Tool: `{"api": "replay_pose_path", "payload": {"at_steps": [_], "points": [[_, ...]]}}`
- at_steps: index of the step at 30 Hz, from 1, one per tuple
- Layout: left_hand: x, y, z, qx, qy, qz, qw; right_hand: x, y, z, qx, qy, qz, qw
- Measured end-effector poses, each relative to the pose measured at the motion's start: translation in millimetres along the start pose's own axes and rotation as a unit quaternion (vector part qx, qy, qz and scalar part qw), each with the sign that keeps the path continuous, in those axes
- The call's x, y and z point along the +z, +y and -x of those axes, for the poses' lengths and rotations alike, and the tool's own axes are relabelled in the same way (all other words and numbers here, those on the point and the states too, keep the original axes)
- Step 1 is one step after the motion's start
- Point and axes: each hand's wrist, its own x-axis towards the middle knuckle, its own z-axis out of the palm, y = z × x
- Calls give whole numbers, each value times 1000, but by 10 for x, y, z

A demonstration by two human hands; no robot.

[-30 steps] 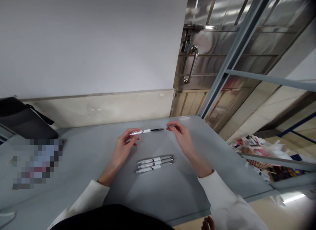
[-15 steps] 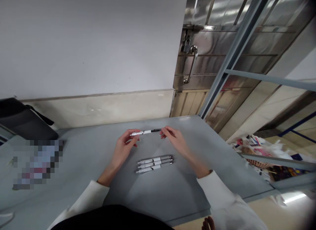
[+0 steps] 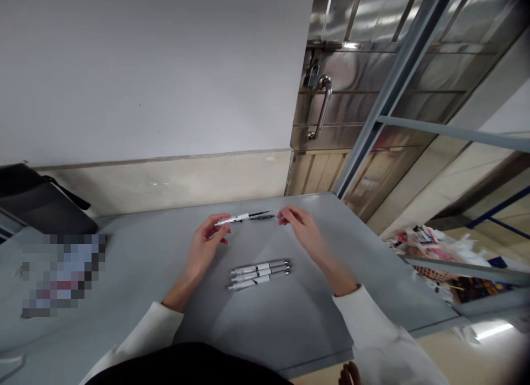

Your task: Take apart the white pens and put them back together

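My left hand [image 3: 207, 240] is closed around the rear of a white and clear pen [image 3: 240, 217]. A thin dark refill [image 3: 260, 213] sticks out of the pen's front end, to the right. Just below the refill is a dark, grip-shaped piece [image 3: 265, 217]; whether it belongs to another pen I cannot tell. My right hand [image 3: 298, 226] is just right of the refill's tip, apart from it, with thumb and fingers pinched together. What they hold, if anything, is too small to make out. Nearer me, three similar pens [image 3: 260, 274] lie side by side on the grey table.
The grey table [image 3: 144, 285] meets a wall at the back. A dark bag [image 3: 45, 200] and a blurred-out item [image 3: 68, 274] are at the left. A metal frame post [image 3: 376, 128] rises at the right rear corner. Mixed goods [image 3: 443, 250] lie beyond the right edge.
My right hand has moved slightly right, away from the pen's front end. The thin refill now shows bare there. My left hand has shifted a little left with the pen.
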Motion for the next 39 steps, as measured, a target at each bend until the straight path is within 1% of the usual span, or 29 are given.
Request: {"api": "replay_pose_path", "payload": {"at_steps": [5,10,15,20,25,33,39], "points": [[3,-11,1,-5,-19,-2,1000,33,-44,38,-23,-38,9,999],[13,4,11,-5,-29,-2,1000,32,-17,27,-17,-43,0,999],[23,34,13,-4,-32,-12,999,21,16,16,-13,-62,25,998],[23,23,13,-1,-31,-14,999,16,-20,29,-14,-59,38,997],[16,0,7,-4,-41,-20,999,44,-62,50,-8,-82,24,996],[17,-24,23,-6,-79,-26,997,102,-13,54,-24,-118,13,993],[27,-15,12,-12,-73,-17,997,119,-51,69,-4,-127,-11,992]]}}
